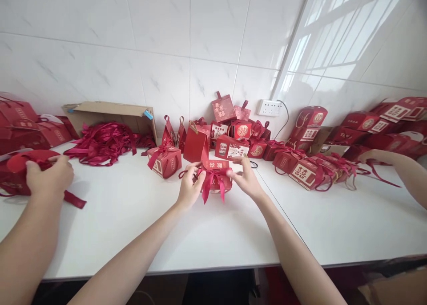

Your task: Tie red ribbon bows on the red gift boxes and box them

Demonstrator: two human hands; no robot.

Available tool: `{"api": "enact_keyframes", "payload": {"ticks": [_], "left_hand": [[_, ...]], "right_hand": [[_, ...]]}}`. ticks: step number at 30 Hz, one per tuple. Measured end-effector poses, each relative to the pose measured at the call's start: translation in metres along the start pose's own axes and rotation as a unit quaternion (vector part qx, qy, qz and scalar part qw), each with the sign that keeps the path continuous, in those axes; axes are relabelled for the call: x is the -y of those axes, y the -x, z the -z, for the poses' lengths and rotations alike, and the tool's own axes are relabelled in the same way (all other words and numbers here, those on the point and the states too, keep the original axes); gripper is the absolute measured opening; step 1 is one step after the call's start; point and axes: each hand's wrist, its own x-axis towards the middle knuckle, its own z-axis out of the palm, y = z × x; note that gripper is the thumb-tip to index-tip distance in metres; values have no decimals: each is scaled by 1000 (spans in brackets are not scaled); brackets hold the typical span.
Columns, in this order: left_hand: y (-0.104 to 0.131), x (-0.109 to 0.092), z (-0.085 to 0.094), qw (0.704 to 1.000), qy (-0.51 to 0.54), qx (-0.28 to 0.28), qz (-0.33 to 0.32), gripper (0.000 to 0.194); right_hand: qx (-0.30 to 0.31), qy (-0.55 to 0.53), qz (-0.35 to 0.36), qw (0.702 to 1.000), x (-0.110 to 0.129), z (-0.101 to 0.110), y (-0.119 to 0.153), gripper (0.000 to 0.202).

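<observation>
A small red gift box [218, 164] with gold lettering sits on the white table in front of me. A crimson ribbon bow [213, 180] is tied across it, its two tails hanging down the near side. My left hand [191, 187] is closed at the box's left edge, thumb and fingers pinching the bow's left side. At the right edge, my right hand [247, 178] has its thumb against the bow's right side and its fingers apart. Just behind stand a tall red box [196, 144] and a red-and-white box [231, 148].
A heap of crimson ribbons [103, 142] spills from an open cardboard carton [116, 108]. A ribboned box [165, 162] stands left of centre; more boxes [305, 171] lie right. Other people's hands work at the far left [48, 176] and far right [383, 158]. A power strip [269, 108] is on the wall.
</observation>
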Motion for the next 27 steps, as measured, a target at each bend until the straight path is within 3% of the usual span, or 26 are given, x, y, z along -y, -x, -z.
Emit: {"api": "enact_keyframes", "payload": {"ticks": [3, 5, 7, 9, 11, 13, 15, 17, 19, 23, 27], "left_hand": [[-4, -1, 3, 1000, 14, 19, 0, 21], [-9, -5, 11, 998, 17, 59, 26, 21], [-14, -13, 27, 984, 34, 128, 118, 24], [-18, -25, 50, 951, 56, 184, 242, 35], [-18, -38, 75, 926, 61, 190, 320, 42], [-12, -51, 92, 931, 77, 144, 328, 41], [-3, -63, 99, 958, 94, 46, 268, 36], [9, -77, 93, 983, 71, -31, 169, 33], [23, -91, 79, 997, 6, -18, 74, 31], [52, -118, 41, 992, -82, 90, -40, 24], [81, -135, 15, 977, -60, 20, -202, 4]], "right_hand": [[133, 50, 90, 986, 3, 2, 3, 105], [160, 93, 101, 977, 7, 0, 7, 110], [126, 127, 110, 978, 11, -2, 14, 106], [69, 149, 140, 977, 16, 0, 24, 106], [26, 167, 175, 970, 23, 5, 37, 106], [10, 184, 192, 964, 32, 13, 52, 104], [6, 197, 187, 962, 44, 20, 67, 99], [3, 203, 177, 963, 55, 26, 81, 97], [-2, 202, 174, 964, 66, 31, 92, 97], [-17, 200, 190, 961, 84, 42, 107, 98], [-44, 224, 184, 956, 98, 55, 122, 96]]}}
